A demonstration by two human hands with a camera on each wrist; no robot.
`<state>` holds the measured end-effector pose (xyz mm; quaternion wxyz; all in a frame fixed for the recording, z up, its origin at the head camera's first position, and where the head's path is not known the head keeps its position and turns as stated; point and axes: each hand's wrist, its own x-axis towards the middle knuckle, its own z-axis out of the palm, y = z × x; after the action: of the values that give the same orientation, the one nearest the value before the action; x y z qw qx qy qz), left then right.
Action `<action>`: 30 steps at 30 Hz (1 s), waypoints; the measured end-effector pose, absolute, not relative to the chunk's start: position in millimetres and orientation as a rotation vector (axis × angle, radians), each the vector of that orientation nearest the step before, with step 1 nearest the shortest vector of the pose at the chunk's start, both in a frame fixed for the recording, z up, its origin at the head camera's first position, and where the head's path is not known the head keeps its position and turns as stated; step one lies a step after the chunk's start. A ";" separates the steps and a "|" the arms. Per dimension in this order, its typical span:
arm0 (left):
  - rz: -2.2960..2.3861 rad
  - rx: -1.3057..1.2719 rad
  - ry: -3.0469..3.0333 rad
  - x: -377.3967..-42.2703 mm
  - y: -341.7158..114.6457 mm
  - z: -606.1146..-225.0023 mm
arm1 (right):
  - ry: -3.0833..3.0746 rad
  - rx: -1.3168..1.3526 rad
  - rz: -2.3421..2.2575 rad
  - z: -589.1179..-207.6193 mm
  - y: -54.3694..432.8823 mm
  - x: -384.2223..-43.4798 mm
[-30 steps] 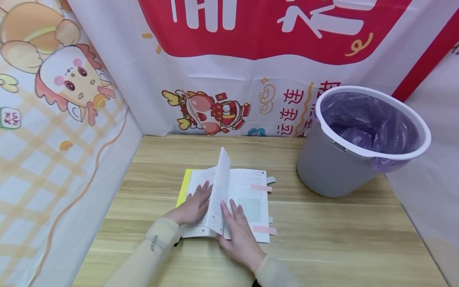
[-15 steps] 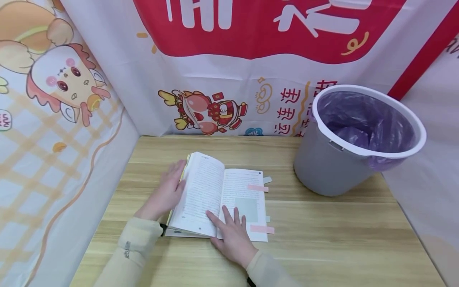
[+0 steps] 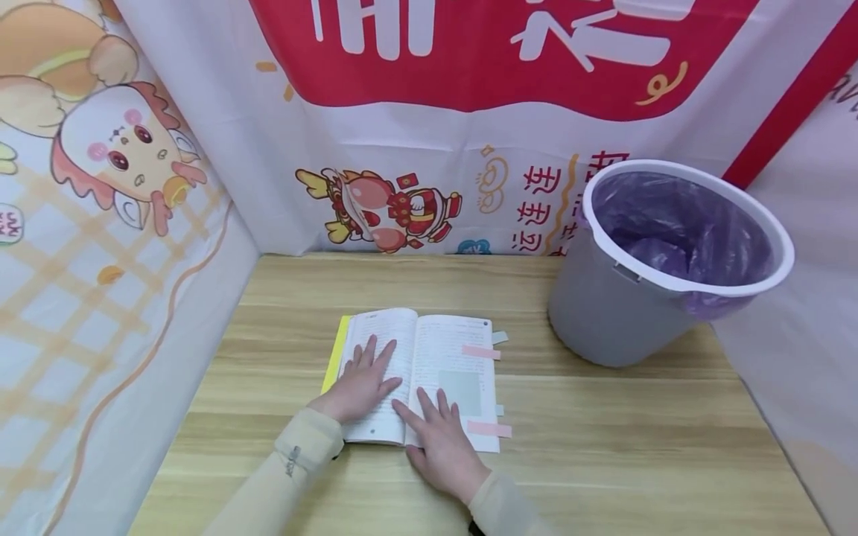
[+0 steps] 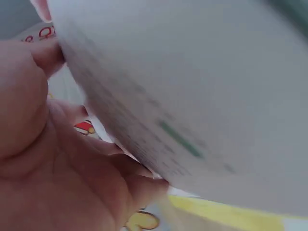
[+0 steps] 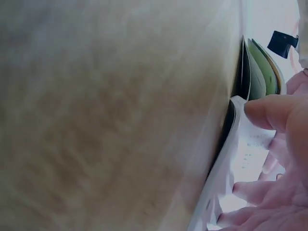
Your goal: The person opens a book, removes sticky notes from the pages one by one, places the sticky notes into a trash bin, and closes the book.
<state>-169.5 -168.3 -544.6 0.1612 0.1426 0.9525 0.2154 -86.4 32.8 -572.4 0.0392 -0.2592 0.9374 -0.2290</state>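
Note:
An open book lies on the wooden table in the head view, its yellow cover edge showing along the left side. My left hand rests on the left page with fingers spread. On the lower part of the right page lies my right hand, its index finger reaching to the centre fold. Pink tabs and pale ones stick out from the right edge. In the left wrist view, the left fingers touch a printed page. The right wrist view shows the right hand spread over the book's page.
A grey bin with a white rim and purple liner stands on the table at the right. The wooden tabletop meets a printed cloth at the back, with more cloth along both sides.
A raised leaf has swung over to the left and now lies flat. The left hand moved out to the book's left edge, then back onto the left page; the right hand stayed nearly put.

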 end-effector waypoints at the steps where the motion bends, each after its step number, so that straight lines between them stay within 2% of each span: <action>1: 0.600 0.422 2.741 -169.7 -165.9 -544.3 | 2.863 -0.790 -0.714 -571.3 34.8 -87.0; 7: 0.403 0.529 2.814 -167.1 -147.5 -545.0 | 2.771 -0.757 -0.759 -560.5 46.1 -91.8; 15: 0.214 0.441 2.804 -160.5 -132.8 -553.5 | 2.681 -0.691 -0.894 -552.8 67.6 -95.2; 30: 0.351 0.412 2.733 -155.5 -131.1 -547.3 | 2.761 -0.647 -0.958 -549.0 97.8 -100.6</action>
<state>-155.5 -131.1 -547.3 0.1767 0.1456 0.9655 0.1238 -100.6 97.8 -549.0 0.0743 -0.2156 0.9198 -0.3192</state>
